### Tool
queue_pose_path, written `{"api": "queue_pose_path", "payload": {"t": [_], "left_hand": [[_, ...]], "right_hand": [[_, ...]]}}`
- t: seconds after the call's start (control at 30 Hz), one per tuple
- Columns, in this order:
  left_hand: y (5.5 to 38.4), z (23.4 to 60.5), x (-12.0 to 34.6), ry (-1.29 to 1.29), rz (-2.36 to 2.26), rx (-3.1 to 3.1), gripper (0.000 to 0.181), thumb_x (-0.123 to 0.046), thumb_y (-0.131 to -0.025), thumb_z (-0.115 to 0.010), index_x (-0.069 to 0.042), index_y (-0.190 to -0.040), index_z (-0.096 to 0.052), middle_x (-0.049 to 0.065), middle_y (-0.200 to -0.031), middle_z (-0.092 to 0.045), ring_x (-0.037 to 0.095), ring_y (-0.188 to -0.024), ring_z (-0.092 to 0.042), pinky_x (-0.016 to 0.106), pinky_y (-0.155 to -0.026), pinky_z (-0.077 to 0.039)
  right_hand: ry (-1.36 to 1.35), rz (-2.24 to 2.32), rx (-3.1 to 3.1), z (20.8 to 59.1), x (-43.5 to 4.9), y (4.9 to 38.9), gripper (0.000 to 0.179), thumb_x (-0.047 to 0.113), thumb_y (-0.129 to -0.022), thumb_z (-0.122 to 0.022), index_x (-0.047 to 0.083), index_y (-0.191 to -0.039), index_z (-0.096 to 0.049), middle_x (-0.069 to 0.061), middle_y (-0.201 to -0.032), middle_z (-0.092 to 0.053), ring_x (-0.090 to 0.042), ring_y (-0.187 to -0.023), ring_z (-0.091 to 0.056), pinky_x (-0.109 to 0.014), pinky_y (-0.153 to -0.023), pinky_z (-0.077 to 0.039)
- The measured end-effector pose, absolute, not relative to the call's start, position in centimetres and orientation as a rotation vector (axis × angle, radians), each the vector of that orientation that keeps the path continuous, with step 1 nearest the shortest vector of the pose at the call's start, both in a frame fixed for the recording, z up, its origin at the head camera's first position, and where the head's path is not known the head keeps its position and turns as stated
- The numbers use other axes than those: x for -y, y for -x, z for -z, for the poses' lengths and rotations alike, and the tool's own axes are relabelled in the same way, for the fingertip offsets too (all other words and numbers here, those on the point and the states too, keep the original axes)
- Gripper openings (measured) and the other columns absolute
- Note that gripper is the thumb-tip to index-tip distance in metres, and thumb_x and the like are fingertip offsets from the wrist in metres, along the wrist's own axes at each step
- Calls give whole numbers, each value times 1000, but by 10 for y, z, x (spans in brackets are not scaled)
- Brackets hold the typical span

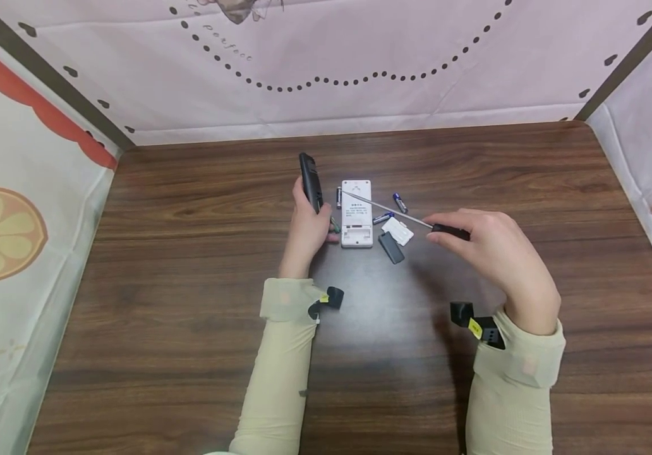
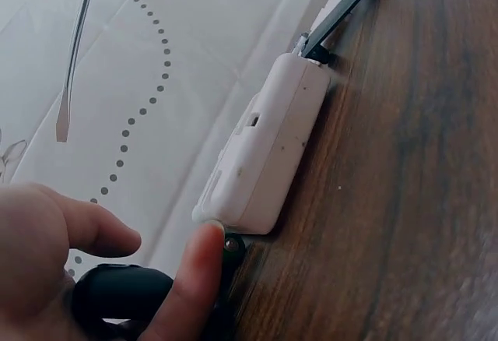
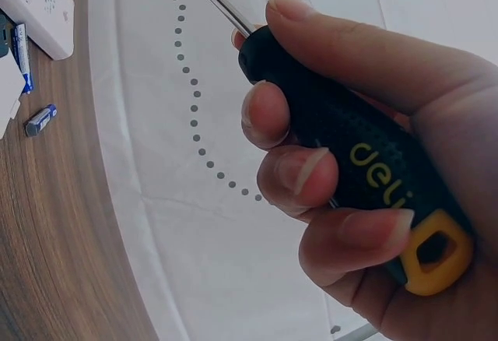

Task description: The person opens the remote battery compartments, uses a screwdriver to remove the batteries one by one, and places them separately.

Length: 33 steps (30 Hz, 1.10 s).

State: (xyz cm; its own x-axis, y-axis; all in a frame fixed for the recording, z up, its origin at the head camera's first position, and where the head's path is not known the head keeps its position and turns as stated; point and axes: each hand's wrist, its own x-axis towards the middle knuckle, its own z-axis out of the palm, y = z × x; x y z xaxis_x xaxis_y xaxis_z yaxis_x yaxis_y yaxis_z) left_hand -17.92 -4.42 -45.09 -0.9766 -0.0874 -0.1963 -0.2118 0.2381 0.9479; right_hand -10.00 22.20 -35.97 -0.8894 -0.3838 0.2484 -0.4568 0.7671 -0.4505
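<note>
My left hand (image 1: 305, 224) grips a slim black remote control (image 1: 311, 181), tilted with its far end up. In the left wrist view, the thumb and a finger lie about its black end (image 2: 120, 290). Beside it, a white remote control (image 1: 357, 208) lies back up on the table, its battery compartment uncovered. My right hand (image 1: 488, 243) holds a flathead screwdriver (image 3: 334, 115) by its dark green handle with a yellow end loop. The long metal shaft (image 1: 385, 207) points left, overlapping the white remote in the head view; in the left wrist view its flat tip (image 2: 63, 127) shows in the air.
Around the white remote lie loose batteries, one at its left (image 1: 338, 197) and two blue ones at its right (image 1: 400, 202). A white battery cover (image 1: 398, 231) and a dark grey cover (image 1: 391, 248) lie near them. A pale cloth wall (image 1: 326, 114) borders the wooden table (image 1: 201, 354).
</note>
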Motion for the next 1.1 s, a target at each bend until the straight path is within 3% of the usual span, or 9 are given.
{"api": "queue_pose_path", "payload": {"t": [0.27,0.53,0.8,1.1], "left_hand": [[182,451,48,378,-2000,-2230,68,-13,-92,-43,-36,-139,0,19,-97,-47,29,-63,-57,38,-50,-53],[183,447,57,519,-1865,-2309,65,-22,-94,-42,-35,-140,2,19,-124,-37,27,-75,-58,36,-51,-53],[182,449,67,513,-1704,-2391,61,-31,-93,-42,-36,-140,-3,18,-118,-44,25,-73,-57,32,-48,-52],[178,449,84,386,-1264,-2664,51,-37,-91,-44,-20,-137,-30,8,-103,-55,18,-47,-55,27,-43,-47]], "right_hand": [[-660,-789,2830,360,-223,100,25,28,-83,-63,21,-107,-66,6,-97,-66,-10,-89,-60,-32,-77,-45],[-652,-790,2838,360,-225,99,25,29,-84,-62,21,-107,-65,7,-97,-65,-9,-90,-59,-31,-77,-44],[-634,-799,2855,360,-225,99,25,31,-84,-61,22,-107,-65,8,-98,-65,-9,-91,-59,-31,-77,-44],[-540,-852,2895,359,-229,98,27,34,-85,-59,23,-109,-64,7,-102,-64,-12,-97,-57,-33,-83,-43]]}}
